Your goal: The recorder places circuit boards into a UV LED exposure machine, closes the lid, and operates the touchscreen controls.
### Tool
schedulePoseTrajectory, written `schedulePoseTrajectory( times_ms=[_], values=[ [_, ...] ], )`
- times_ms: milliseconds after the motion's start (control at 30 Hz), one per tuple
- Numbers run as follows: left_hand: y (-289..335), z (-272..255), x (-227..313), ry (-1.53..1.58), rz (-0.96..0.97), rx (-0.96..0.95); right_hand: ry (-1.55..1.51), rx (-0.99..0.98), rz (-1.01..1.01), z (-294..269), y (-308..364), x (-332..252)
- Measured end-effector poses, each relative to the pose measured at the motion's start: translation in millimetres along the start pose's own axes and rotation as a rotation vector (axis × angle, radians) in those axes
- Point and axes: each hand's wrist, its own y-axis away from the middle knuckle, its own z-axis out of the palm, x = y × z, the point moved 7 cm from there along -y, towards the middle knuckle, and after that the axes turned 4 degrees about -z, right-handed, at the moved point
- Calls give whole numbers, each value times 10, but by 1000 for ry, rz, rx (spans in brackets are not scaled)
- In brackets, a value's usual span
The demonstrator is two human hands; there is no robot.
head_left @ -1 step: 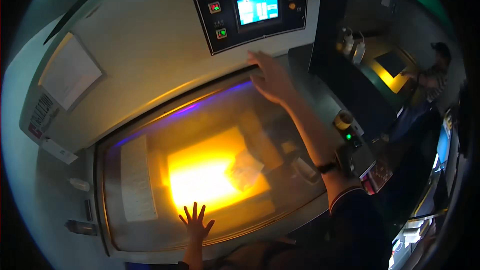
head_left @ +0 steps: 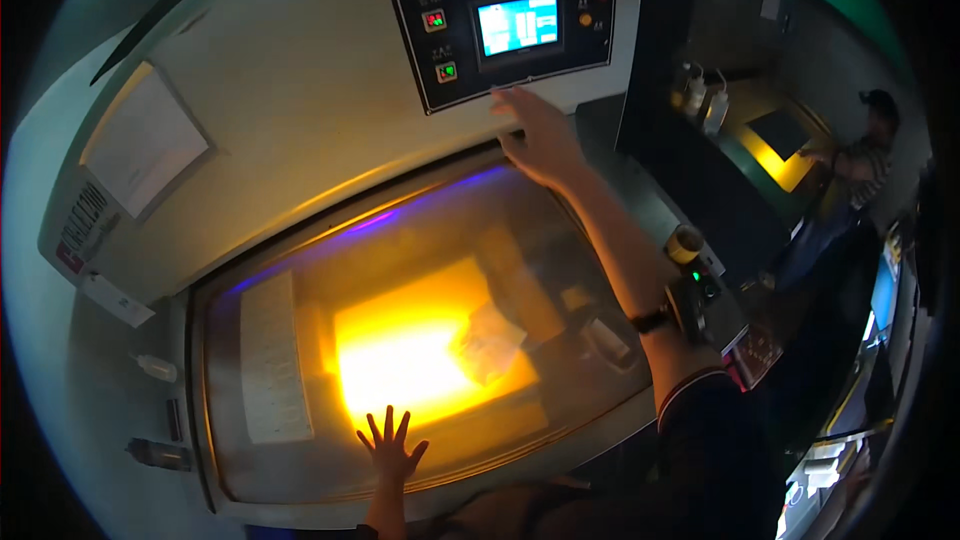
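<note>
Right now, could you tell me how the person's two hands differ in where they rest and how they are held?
The left hand lies flat with fingers spread wide on the window near its lower edge, dark against the orange glow. The right hand reaches far up to the window's top edge, just under the control panel, fingers close together and lit. Both are bare and hold nothing.

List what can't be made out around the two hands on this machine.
- Head view: what lies under the window by the left hand, washed out by yellow glare.
- Right hand fingers: whether they press the control panel, too blurred.
- Touchscreen content: too small.
</note>
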Motion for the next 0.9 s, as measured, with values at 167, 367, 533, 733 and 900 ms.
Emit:
schedulePoseTrajectory(
  times_ms=[167, 367, 533, 733, 900],
  values=[
    [15, -53, -44, 41, -3, 34, 394, 27, -76, -83, -773, 235],
    [19, -67, -82, 84, 2, 97, 524, -92, 141, 117, -974, 647],
    [26, -103, -83, 89, 7, 123, 538, -32, 151, 195, -1030, 657],
    [54, -103, -77, 76, 13, 151, 464, -23, 191, 242, -1006, 725],
    [24, -69, -44, 61, 18, 124, 549, 92, 69, 143, -763, 666]
  ],
)
